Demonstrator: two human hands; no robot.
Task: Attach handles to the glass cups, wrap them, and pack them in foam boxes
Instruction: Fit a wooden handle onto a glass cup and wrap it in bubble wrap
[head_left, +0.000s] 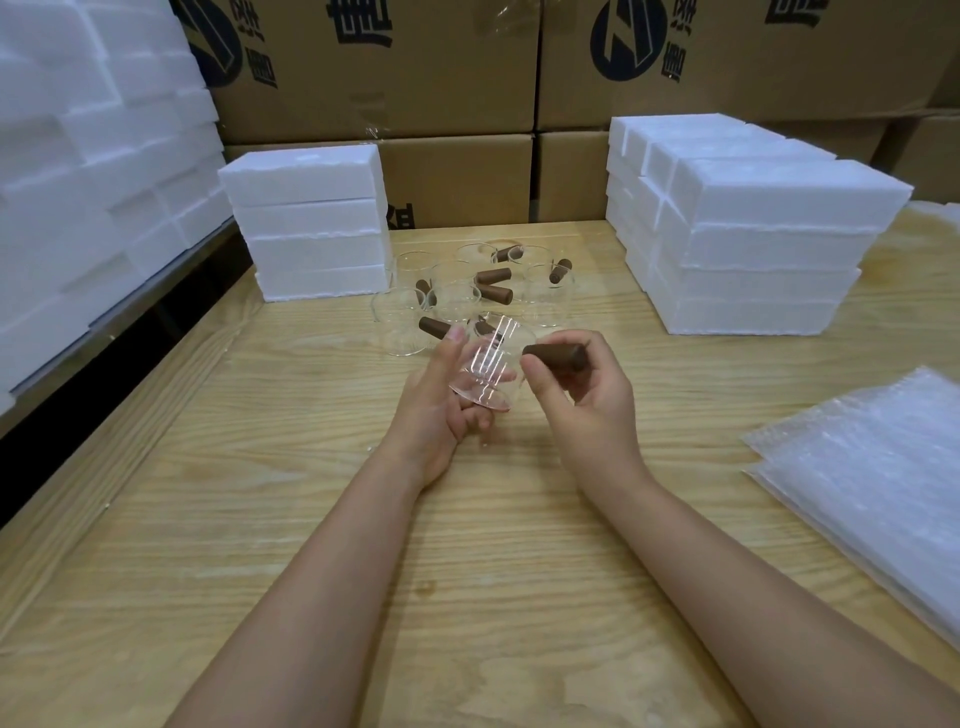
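My left hand (441, 405) holds a clear glass cup (491, 364) tilted on its side above the wooden table (311, 519). My right hand (582, 395) pinches a dark brown wooden handle (553, 356) right beside the cup's wall. Behind my hands stand several more glass cups (457, 291) with brown handles (493, 275) lying in and among them. Stacks of white foam boxes rise on the left (311, 228) and on the right (753, 244).
A pile of bubble-wrap sheets (872, 478) lies at the table's right edge. More foam boxes (93, 182) are piled on a shelf at far left. Cardboard cartons (441, 78) form a wall behind the table.
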